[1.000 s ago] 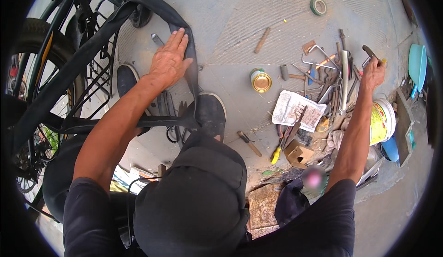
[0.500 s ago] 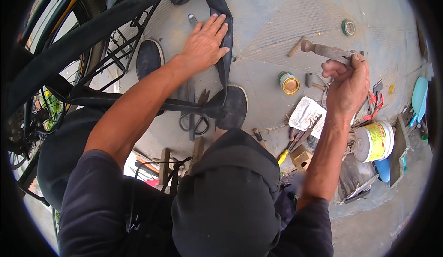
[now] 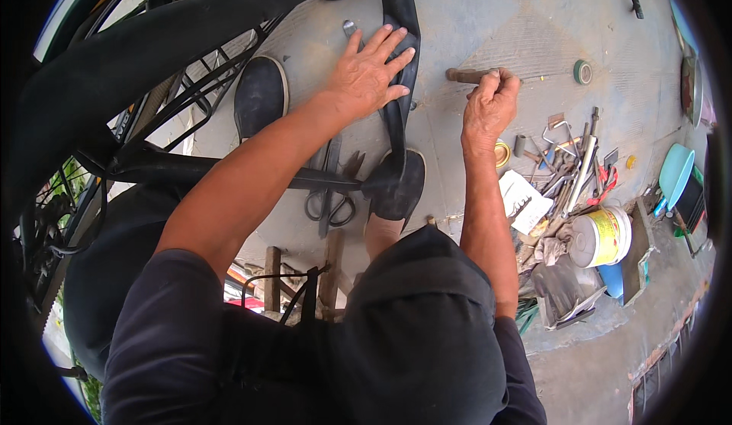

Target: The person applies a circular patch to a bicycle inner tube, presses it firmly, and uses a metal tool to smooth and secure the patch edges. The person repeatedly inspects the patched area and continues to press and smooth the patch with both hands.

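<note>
A black rubber inner tube stretches flattened over the floor down to my right shoe. My left hand lies on it with its fingers spread, pressing it flat. To the right, apart from the tube, my right hand is closed around a brown stick-like tool. The tool's narrow-necked, rounded end points left, toward the tube; the rest is hidden in my fingers. Below my left hand, scissors and a long flat metal bar lie on the floor. A metal tool end shows above that hand.
A bicycle with a black rack fills the left side. On the right lie a green tape roll, a pile of hand tools, a white paper, a white bucket and a turquoise dustpan.
My right hand has swung left with the brown tool, closer to my left hand and the tube. My left hand stays spread on the tube. The whole view has shifted somewhat.
</note>
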A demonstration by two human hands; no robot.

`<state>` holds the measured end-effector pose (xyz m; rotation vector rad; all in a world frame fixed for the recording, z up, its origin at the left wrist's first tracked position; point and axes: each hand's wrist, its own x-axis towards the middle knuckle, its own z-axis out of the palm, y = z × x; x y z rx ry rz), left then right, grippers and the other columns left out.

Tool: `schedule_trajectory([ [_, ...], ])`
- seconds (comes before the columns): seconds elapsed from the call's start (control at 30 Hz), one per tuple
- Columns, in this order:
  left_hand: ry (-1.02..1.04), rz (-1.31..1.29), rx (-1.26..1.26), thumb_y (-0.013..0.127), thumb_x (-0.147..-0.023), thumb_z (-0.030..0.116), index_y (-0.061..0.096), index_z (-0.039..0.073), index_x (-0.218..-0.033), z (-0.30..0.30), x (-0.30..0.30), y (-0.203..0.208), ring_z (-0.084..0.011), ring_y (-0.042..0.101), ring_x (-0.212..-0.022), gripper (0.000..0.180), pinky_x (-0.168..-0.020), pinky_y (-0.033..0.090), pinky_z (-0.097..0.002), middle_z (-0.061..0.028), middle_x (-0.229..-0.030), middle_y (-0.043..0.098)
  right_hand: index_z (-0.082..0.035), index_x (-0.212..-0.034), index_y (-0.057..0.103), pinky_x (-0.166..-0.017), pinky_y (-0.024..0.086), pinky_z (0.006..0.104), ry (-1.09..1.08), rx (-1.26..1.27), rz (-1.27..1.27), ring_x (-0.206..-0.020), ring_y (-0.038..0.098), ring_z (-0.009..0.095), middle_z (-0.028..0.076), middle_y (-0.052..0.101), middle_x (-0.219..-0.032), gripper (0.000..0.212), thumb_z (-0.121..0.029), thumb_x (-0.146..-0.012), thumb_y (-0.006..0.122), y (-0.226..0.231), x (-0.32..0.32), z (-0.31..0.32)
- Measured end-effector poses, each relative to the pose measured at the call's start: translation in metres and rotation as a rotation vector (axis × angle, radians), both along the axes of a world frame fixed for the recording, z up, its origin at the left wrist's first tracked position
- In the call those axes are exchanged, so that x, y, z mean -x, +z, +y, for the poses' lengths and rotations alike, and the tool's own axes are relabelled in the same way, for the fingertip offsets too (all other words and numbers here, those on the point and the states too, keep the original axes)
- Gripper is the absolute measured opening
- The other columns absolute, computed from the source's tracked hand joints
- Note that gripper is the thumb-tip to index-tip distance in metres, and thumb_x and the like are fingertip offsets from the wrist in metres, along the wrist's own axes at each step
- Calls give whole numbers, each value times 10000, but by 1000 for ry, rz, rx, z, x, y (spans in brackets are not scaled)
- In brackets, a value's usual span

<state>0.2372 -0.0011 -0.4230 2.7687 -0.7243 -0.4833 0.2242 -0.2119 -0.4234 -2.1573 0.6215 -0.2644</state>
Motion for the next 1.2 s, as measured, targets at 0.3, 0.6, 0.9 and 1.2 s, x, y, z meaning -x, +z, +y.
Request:
schedule_trajectory([
  [0.3, 5, 33, -23, 570, -909, 510, 438, 216, -1455, 1, -1, 2, -246, 188, -1474, 634, -1180, 191, -514, -58, -1595, 227, 9, -1175, 570, -741, 497, 306, -12, -266, 197, -802, 626, 196, 112, 679, -890, 381, -133, -852, 714, 26, 3, 26],
  [0.6, 19, 17, 14, 610, -897, 474, 444, 205, -1450, 1, 0, -1, -259, 201, -1470, 637, -1174, 195, -528, -72, -1585, 242, 15, -1002, 682, -733, 527, 296, -18, -380, 117, -800, 638, 168, 80, 673, -884, 278, -156, -808, 785, 7, 16, 20],
  [0.9, 4, 0, 9, 607, -899, 472, 457, 207, -1443, 1, 0, -2, -264, 212, -1467, 623, -1169, 218, -520, -74, -1587, 244, 41, -950, 624, -663, 527, 253, -72, -606, 404, -675, 625, 133, 92, 675, -800, 236, -140, -856, 743, 60, 48, 42],
  [1.2, -5, 25, 31, 609, -890, 495, 504, 230, -1415, 3, -3, 1, -264, 210, -1470, 597, -1171, 202, -525, -79, -1586, 256, 31, -1082, 646, -747, 501, 256, -66, -638, 196, -826, 623, 135, 95, 693, -919, 314, -150, -852, 758, 49, 35, 50],
])
